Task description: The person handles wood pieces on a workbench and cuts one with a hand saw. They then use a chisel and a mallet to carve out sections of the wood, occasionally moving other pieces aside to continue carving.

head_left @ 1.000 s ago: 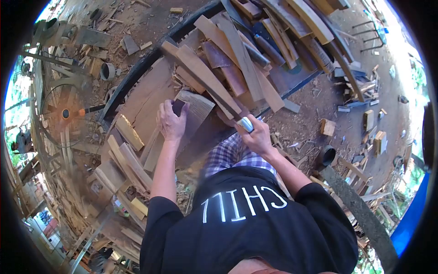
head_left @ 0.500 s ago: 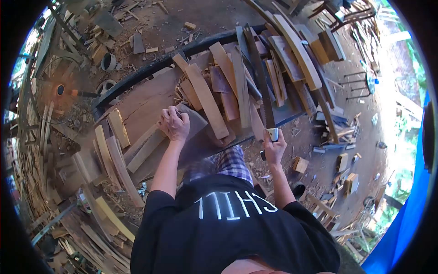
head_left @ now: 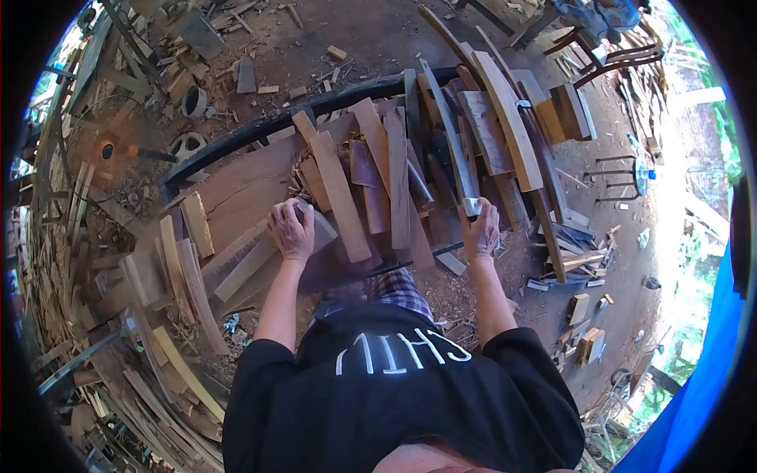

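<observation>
My right hand (head_left: pixel 480 230) is closed round the pale and dark handle of a handsaw (head_left: pixel 448 130). Its long blade points away from me, over the pile of wood pieces on the right of the bench. My left hand (head_left: pixel 291 231) has its fingers curled at a wooden board (head_left: pixel 323 235) near the bench's front edge; the fingertips are partly hidden. Just right of that hand, a long pale plank (head_left: pixel 339 193) lies across other cut pieces.
The low bench (head_left: pixel 236 169) has a dark raised back rail. Curved timbers (head_left: pixel 509 118) are stacked at its right end. A fan (head_left: pixel 108 151) stands at the left, a stool (head_left: pixel 623 180) at the right, and a chair (head_left: pixel 607 55) at the far right. Offcuts and shavings litter the ground.
My right hand has risen slightly, and the saw has tilted so its blade shows a brighter, narrower side. My left hand has shifted a little left and down. The whole view has turned slightly.
</observation>
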Motion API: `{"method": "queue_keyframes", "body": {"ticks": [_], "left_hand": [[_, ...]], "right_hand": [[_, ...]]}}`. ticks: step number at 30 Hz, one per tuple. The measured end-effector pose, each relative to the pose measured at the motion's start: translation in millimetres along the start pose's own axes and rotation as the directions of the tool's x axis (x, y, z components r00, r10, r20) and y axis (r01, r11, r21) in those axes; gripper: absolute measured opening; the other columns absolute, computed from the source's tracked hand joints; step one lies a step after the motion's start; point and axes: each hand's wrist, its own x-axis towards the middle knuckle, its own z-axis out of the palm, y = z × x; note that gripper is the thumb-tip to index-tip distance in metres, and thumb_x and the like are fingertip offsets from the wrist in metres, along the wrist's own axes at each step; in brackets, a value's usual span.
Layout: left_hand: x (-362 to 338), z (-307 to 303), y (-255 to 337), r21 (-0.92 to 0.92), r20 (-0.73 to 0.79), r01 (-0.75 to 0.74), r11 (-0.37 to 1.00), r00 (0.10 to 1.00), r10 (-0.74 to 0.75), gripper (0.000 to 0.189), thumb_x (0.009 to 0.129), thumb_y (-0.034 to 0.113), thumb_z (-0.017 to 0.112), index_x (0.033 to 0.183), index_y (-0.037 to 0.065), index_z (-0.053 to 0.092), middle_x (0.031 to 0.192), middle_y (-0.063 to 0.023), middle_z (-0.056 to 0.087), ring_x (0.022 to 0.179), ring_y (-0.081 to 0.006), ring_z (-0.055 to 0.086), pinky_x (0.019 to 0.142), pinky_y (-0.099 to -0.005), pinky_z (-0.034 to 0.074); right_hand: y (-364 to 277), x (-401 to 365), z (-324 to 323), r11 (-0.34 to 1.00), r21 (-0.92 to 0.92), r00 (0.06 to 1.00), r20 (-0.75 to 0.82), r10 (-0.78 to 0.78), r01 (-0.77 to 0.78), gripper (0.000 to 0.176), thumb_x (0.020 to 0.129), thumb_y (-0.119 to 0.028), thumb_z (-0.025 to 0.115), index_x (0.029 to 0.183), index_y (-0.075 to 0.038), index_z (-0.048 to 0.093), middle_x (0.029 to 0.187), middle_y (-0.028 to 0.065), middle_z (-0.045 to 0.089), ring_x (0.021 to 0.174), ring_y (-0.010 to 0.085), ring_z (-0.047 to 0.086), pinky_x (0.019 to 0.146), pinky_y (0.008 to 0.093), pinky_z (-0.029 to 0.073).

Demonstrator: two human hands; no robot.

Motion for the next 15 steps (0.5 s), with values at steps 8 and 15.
{"method": "queue_keyframes", "body": {"ticks": [8, 15], "left_hand": [[-22.1, -26.9, -15.7, 0.017, 0.112, -0.036, 0.999, 0.993, 0.034, 0.059, 0.085, 0.049, 0.066, 0.133, 0.018, 0.053, 0.125, -0.0079, 0.05, 0.12, -0.0311, 0.045, 0.103, -0.0496, 0.03], [-36.5, -34.9, -11.9, 0.057, 0.113, -0.002, 0.998, 0.994, -0.004, 0.051, 0.088, 0.046, 0.064, 0.131, 0.02, 0.056, 0.123, -0.0076, 0.05, 0.119, -0.0307, 0.045, 0.103, -0.0494, 0.03]], "right_hand": [[22.2, 2.3, 12.8, 0.994, -0.101, 0.962, 0.273, -0.005, 0.034, 0.071, 0.078, -0.04, 0.077, 0.134, -0.016, 0.042, 0.108, 0.0151, 0.049, 0.101, 0.0354, 0.051, 0.084, 0.0492, 0.04], [-7.9, 14.3, -10.1, 0.995, -0.088, 0.958, 0.287, -0.019, 0.046, 0.059, 0.083, -0.036, 0.074, 0.13, -0.014, 0.046, 0.112, 0.0159, 0.049, 0.104, 0.0356, 0.05, 0.084, 0.0513, 0.04]]}}
